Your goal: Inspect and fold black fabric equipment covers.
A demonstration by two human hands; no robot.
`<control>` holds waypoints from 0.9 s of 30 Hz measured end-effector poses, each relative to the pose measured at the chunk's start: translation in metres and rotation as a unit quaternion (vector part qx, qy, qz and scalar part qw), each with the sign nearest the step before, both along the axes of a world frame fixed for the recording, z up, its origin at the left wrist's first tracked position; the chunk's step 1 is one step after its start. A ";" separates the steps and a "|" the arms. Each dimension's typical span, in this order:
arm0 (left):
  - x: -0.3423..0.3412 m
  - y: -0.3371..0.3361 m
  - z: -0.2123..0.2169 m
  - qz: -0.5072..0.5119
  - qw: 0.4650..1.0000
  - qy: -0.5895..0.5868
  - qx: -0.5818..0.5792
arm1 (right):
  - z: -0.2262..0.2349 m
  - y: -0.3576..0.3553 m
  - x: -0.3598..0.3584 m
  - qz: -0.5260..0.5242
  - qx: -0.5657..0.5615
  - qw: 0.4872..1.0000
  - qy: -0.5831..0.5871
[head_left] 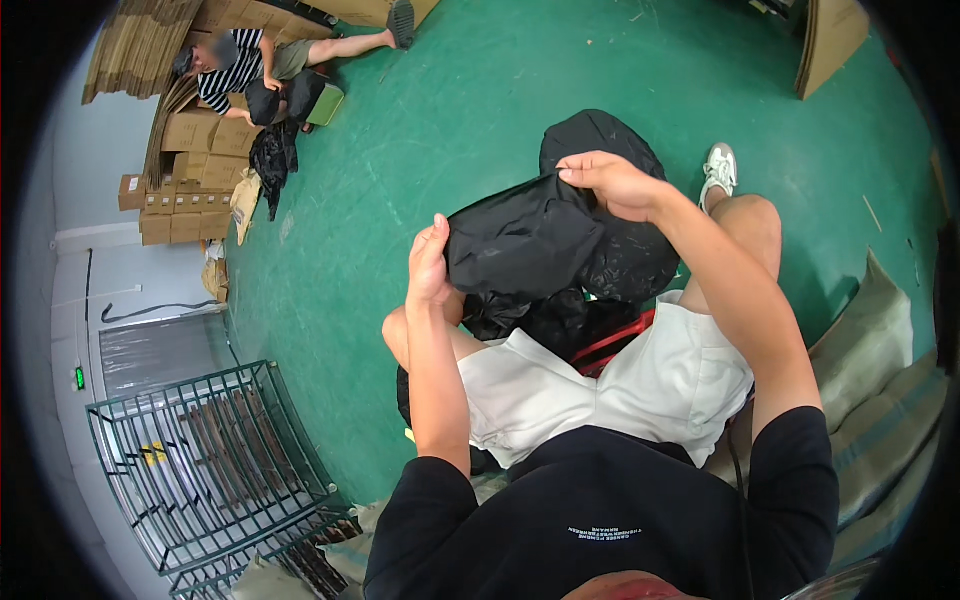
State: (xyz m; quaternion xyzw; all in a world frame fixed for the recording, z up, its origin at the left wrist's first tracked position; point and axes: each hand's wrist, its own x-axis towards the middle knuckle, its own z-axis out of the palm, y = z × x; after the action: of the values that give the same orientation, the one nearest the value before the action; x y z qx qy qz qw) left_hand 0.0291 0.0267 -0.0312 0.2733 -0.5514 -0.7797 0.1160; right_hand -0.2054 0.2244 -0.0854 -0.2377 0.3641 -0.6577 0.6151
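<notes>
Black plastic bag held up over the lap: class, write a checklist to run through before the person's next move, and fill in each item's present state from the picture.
1. Left hand grips the left edge of the black plastic bag: ok.
2. Right hand grips the bag's top right edge: ok.
3. Bag is off the green floor, held above the knees: ok.
4. What is inside the bag: cannot tell, the plastic is opaque.
5. More black bags lie piled right behind and under it, touching it: not ok for free handling.
6. The other person sits far off by the cardboard boxes: ok.
</notes>
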 end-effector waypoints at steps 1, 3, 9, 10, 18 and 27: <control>0.003 -0.008 -0.005 -0.029 0.999 -0.017 0.002 | 0.004 0.004 -0.004 0.028 -0.002 0.997 -0.069; 0.006 -0.011 -0.014 -0.041 0.999 -0.023 -0.001 | 0.010 0.011 -0.004 0.031 -0.017 0.993 -0.111; 0.007 0.014 -0.015 0.053 0.982 0.063 0.172 | 0.010 0.025 -0.006 0.153 -0.154 0.961 -0.172; 0.017 0.012 -0.023 0.006 0.968 0.177 0.176 | 0.015 0.030 -0.003 0.187 -0.186 0.947 -0.182; 0.030 0.039 -0.031 0.155 0.940 0.272 0.139 | 0.005 0.053 -0.006 0.389 -0.076 0.917 -0.036; -0.017 0.040 -0.020 0.024 0.910 0.300 0.284 | 0.014 0.060 -0.001 0.028 -0.099 0.966 -0.237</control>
State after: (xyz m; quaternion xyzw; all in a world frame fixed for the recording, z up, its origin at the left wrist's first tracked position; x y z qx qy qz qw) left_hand 0.0120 0.0665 -0.0515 0.0607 -0.2391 -0.9456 0.2119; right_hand -0.2069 0.2847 -0.0716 -0.1449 0.1342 -0.7103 0.6757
